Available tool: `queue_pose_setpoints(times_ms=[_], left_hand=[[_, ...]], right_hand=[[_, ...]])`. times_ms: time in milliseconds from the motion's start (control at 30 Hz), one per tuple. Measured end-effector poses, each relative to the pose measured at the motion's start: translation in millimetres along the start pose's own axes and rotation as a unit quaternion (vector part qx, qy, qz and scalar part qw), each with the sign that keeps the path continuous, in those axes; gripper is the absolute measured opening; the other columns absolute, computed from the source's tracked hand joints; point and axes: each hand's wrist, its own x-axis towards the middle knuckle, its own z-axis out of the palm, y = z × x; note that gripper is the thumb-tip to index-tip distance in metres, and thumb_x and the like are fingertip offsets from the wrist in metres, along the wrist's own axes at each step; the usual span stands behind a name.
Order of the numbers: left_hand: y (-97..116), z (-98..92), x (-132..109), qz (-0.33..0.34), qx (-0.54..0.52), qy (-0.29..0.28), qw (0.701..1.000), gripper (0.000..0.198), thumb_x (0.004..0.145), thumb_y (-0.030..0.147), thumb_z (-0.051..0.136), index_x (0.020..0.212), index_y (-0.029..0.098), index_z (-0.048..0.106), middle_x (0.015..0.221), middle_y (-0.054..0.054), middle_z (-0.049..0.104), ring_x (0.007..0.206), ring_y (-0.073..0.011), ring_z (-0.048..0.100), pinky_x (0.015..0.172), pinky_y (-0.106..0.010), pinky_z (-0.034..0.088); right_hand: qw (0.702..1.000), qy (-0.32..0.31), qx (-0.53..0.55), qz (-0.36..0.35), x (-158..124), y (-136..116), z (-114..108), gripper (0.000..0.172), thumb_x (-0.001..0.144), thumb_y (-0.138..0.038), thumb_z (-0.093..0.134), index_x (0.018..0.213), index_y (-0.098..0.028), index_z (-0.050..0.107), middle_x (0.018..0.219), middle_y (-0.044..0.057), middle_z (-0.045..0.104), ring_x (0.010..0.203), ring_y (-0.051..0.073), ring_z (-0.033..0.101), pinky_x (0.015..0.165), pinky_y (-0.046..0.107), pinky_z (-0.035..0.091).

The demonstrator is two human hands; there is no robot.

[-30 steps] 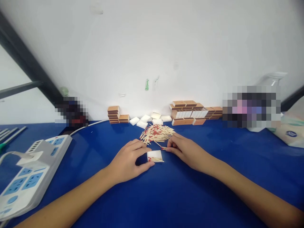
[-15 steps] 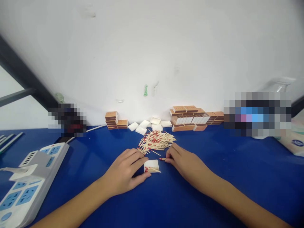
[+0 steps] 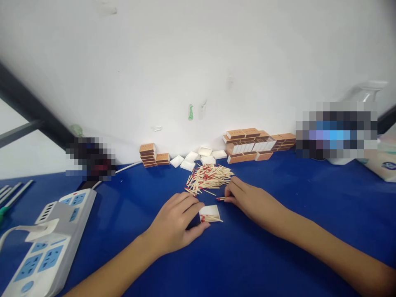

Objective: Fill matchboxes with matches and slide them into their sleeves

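Looking at the left hand (image 3: pixel 177 225) first, what has it got?

— It lies low on the blue worktop (image 3: pixel 247 255), thumb and forefinger closed on the near left end of a small white tray (image 3: pixel 210 212). The tray sits flat, open side up, with a few red-tipped matches lying in it.

And the right hand (image 3: pixel 252 200)?

— Just beyond the tray on its right side, knuckles up. Its fingertips (image 3: pixel 229 197) pinch a single match (image 3: pixel 220 199), red head pointing left, low over the worktop and just beside the tray's far corner. Whether the match touches the worktop I cannot tell.

Where do the loose ones lie?

— A pile of matches (image 3: pixel 208 177) is heaped just behind both hands, nearest the right hand's fingers, heads pointing all ways.

What stands behind that?

— Several empty trays (image 3: pixel 193 157) lie scattered along the foot of the wall (image 3: pixel 198 62). Left of them is a short stack of brown boxes (image 3: pixel 151 153). Right of them is a longer stack (image 3: pixel 247 144), with a row of white trays set on edge in its middle.

Anything off to the side?

— A grey power strip (image 3: pixel 46 243) with blue sockets lies at the near left, well apart from the hands. A white cable (image 3: pixel 125 166) lies on the worktop between it and the wall.
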Motion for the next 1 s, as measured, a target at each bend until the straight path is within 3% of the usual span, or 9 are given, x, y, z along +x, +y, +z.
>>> queue_pose_setpoints(times_ms=[233, 433, 667, 1000], left_hand=[[12.0, 4.2, 12.4, -0.07, -0.004, -0.036, 0.997, 0.029, 0.097, 0.04, 0.072, 0.113, 0.017, 0.072, 0.101, -0.009, 0.073, 0.094, -0.0254, 0.067, 0.086, -0.043, 0.057], [13.1, 5.7, 16.9, -0.107, -0.008, -0.068, 0.992, 0.029, 0.096, 0.044, 0.073, 0.108, 0.017, 0.077, 0.098, -0.009, 0.071, 0.092, -0.0252, 0.066, 0.087, -0.043, 0.055], [9.0, 14.6, 12.1, -0.06, -0.019, -0.034, 0.997, 0.028, 0.096, 0.042, 0.072, 0.109, 0.017, 0.075, 0.097, -0.007, 0.07, 0.092, -0.0232, 0.065, 0.088, -0.04, 0.053], [5.8, 11.8, 3.8, -0.056, -0.04, -0.031, 0.997, 0.027, 0.096, 0.04, 0.073, 0.114, 0.019, 0.074, 0.103, -0.007, 0.07, 0.095, -0.0233, 0.065, 0.091, -0.042, 0.053]], right_hand=[[0.999, 0.023, 0.023, -0.019, -6.9, -4.6, -12.3, 0.016, 0.109, -0.03, 0.051, 0.098, -0.021, 0.059, 0.101, 0.006, 0.064, 0.075, 0.019, 0.066, 0.064, 0.031, 0.047], [0.998, -0.001, 0.032, -0.053, -15.7, -21.2, -8.6, 0.008, 0.106, -0.023, 0.056, 0.099, -0.021, 0.059, 0.103, 0.005, 0.065, 0.078, 0.018, 0.066, 0.065, 0.029, 0.047], [0.999, -0.01, -0.016, -0.035, -12.4, -39.6, 0.6, 0.007, 0.106, -0.024, 0.06, 0.101, -0.019, 0.061, 0.104, 0.006, 0.066, 0.077, 0.019, 0.067, 0.063, 0.03, 0.044], [0.997, 0.0, 0.045, -0.064, -8.2, -40.4, 6.0, 0.008, 0.106, -0.022, 0.058, 0.099, -0.019, 0.06, 0.102, 0.005, 0.067, 0.078, 0.017, 0.065, 0.067, 0.03, 0.047]])
